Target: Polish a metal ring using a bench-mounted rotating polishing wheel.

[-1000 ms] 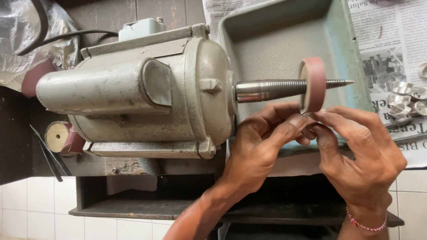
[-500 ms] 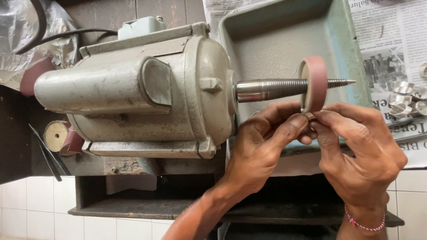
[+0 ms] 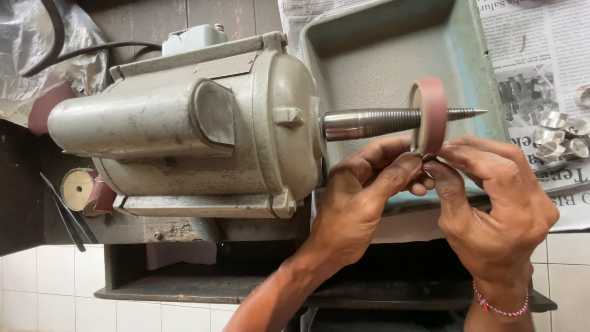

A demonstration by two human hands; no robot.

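Note:
A grey-green bench motor lies on its side with a threaded tapered steel spindle pointing right. A pinkish-red polishing wheel sits on that spindle. My left hand and my right hand meet just under the wheel. Their fingertips pinch a small object against the wheel's lower edge; the object is almost wholly hidden by the fingers. A pink bead bracelet circles my right wrist.
A green metal tray lies behind the spindle. Several small silver ring-like pieces rest on newspaper at the right. A spare buff wheel and dark tweezers lie at the left, beside crumpled plastic. White tiles run below.
My hands have stayed under the wheel, the fingers shifting only slightly against its lower edge. The motor and wheel keep their place.

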